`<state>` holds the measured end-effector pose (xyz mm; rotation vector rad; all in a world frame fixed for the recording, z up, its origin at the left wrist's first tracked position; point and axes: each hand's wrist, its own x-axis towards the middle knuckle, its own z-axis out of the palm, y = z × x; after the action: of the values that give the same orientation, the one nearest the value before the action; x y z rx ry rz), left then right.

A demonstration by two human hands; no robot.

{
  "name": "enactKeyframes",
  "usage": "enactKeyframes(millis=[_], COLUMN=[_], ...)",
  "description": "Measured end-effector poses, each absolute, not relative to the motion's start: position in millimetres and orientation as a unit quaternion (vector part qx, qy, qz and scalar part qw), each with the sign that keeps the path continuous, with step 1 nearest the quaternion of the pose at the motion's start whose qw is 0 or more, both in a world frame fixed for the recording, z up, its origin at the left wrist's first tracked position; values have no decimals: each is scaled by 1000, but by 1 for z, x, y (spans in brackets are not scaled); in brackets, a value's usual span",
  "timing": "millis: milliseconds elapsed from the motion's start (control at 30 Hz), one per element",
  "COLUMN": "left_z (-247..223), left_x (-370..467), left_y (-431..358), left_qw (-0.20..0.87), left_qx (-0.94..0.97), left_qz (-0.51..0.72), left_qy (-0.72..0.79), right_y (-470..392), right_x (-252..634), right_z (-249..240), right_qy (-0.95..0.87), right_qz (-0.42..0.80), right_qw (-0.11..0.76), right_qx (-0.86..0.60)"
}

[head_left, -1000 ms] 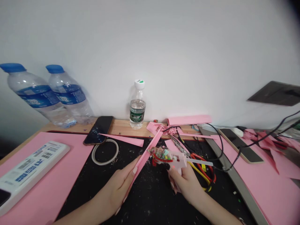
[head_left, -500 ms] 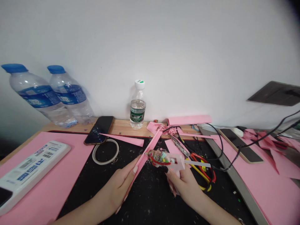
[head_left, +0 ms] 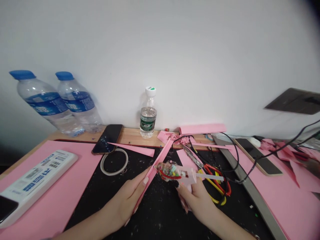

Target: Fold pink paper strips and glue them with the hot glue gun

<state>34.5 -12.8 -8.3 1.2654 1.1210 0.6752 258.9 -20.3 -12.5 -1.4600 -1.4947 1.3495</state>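
My left hand (head_left: pixel 130 196) is closed on a long folded strip of pink paper (head_left: pixel 160 160), thumb on top, the strip slanting up and away to the right. A pale pink hot glue gun (head_left: pixel 191 176) is gripped in my right hand (head_left: pixel 195 198). Its front end is caked with multicoloured glue and debris, and the tip meets or nearly meets the strip's edge just beyond my left thumb. I cannot tell whether glue is coming out. From the gun's rear sticks a whitish glue stick (head_left: pixel 211 176). A small red light shows on its body.
Pliers (head_left: pixel 216 186) with red and yellow handles lie right of the gun, among black cables (head_left: pixel 237 156). A tape roll (head_left: pixel 102 163), a dark phone (head_left: pixel 107 138) and a small water bottle (head_left: pixel 148 116) stand beyond the black mat (head_left: pixel 100 190). Pink sheets (head_left: pixel 60 200) flank it.
The glue gun's tip has shifted slightly left and down along the paper strip, toward my left thumb. Both hands keep their grips. The whole view has moved a little.
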Motion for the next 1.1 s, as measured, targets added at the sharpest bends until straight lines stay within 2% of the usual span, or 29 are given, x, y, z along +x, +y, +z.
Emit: enactKeyframes(millis=[167, 433, 700, 1100], left_z=[-13, -14, -14, -21], left_x=[33, 29, 27, 26], left_y=[-13, -12, -6, -8], left_qw=[575, 636, 725, 717], left_qx=[564, 523, 506, 541], left_qz=[308, 272, 234, 231], left_qy=[506, 498, 404, 374], right_y=[-19, -17, -14, -13], right_x=[262, 259, 261, 259], right_z=[-16, -13, -13, -12], right_qy=[-577, -552, -559, -565], right_qz=[519, 516, 509, 510], right_qw=[332, 348, 364, 365], right_qx=[-536, -555, -543, -536])
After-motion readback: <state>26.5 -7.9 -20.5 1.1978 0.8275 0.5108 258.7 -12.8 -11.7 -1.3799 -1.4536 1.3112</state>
